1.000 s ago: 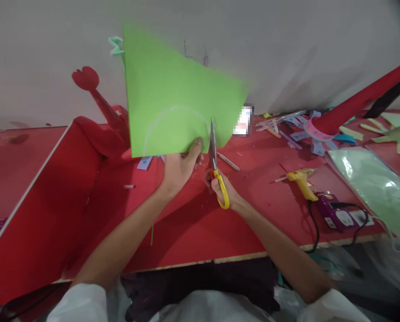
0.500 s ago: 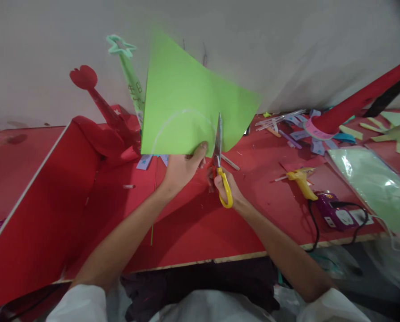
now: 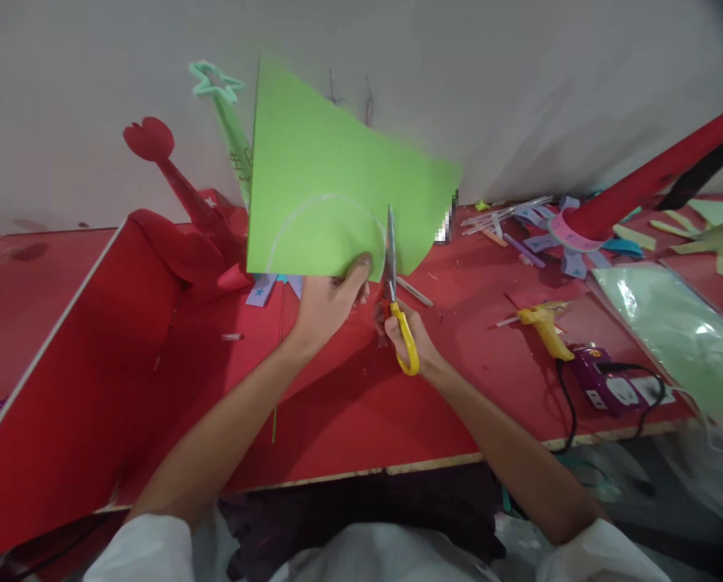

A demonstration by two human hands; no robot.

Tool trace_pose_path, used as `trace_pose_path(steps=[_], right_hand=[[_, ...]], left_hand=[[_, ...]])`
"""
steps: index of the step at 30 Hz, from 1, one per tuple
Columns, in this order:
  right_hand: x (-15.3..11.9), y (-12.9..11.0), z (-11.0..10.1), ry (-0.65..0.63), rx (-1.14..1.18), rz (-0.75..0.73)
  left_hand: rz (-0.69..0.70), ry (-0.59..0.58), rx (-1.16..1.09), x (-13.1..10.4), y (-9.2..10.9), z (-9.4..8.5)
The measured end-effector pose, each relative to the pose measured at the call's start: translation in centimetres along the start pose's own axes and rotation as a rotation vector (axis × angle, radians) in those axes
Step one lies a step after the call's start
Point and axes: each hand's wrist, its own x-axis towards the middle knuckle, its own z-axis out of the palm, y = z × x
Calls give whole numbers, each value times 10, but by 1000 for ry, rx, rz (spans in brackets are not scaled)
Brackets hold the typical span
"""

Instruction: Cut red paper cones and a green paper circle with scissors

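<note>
A red tabletop (image 3: 337,436) runs along a grey wall (image 3: 519,73). Clockwise around the view: at 2 o'clock, clear sticks (image 3: 507,215) lie in a loose bunch. Between 2 and 3, a long red cone (image 3: 646,182) slants up to the right, a pink band (image 3: 571,234) around its lower end, lilac strips (image 3: 573,265) beside it. Near 3, a yellow glue gun (image 3: 544,327) rests left of a glossy clear plastic sleeve (image 3: 670,323) with pale green inside. Between 3 and 4 sits a purple box (image 3: 604,384), a black cord (image 3: 653,376) looping over it. Toward 9, a red panel (image 3: 76,380) stands slanted with a white edge. At 10, a red stem (image 3: 183,190) carries a heart-like top (image 3: 149,139); between 10 and 11, a mint star outline (image 3: 216,83) tops a green stalk (image 3: 231,137).
</note>
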Motion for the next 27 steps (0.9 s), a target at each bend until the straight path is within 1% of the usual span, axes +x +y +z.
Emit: trace_pose_path(steps=[9,16,22,27], right_hand=[[0,0,0,27,-24,-1],[1,1,0,31,-8,-9],[1,2,-1,33,-12,-18],[0,-3,-2,48,-3,0]], left_hand=[[-2,1,2,-1,6,3],[3,11,-7,0,3,3],[24,-20,4,-1,0,3],[7,-21,23,0,2,2]])
